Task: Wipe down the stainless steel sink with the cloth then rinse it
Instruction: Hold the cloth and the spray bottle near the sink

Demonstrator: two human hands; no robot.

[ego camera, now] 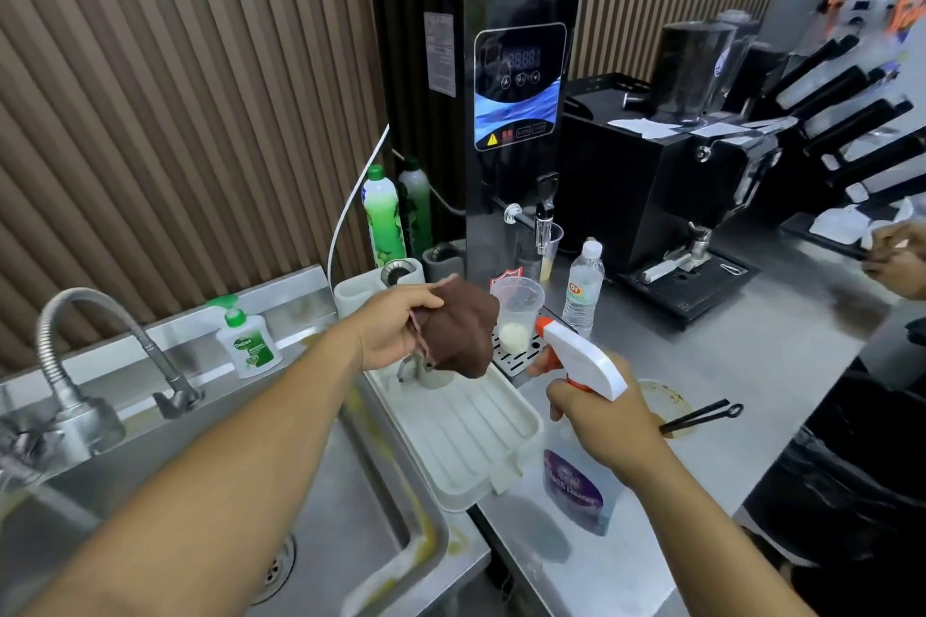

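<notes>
Here, the left hand [396,333] grips a bunched brown cloth [463,333] above the white tray [481,441], just right of the sink [351,516]. The right hand [609,426], held apart from it, clasps a spray bottle [586,358] over the counter [751,341].

The 2 bare forearms reach forward, the left stretched farther out than the right. The left hand [396,331] curls its fingers round a bunched cloth [463,336]. The right hand [604,421], nearer the body and to the left hand's right, grips the neck of a spray bottle [584,358].
</notes>
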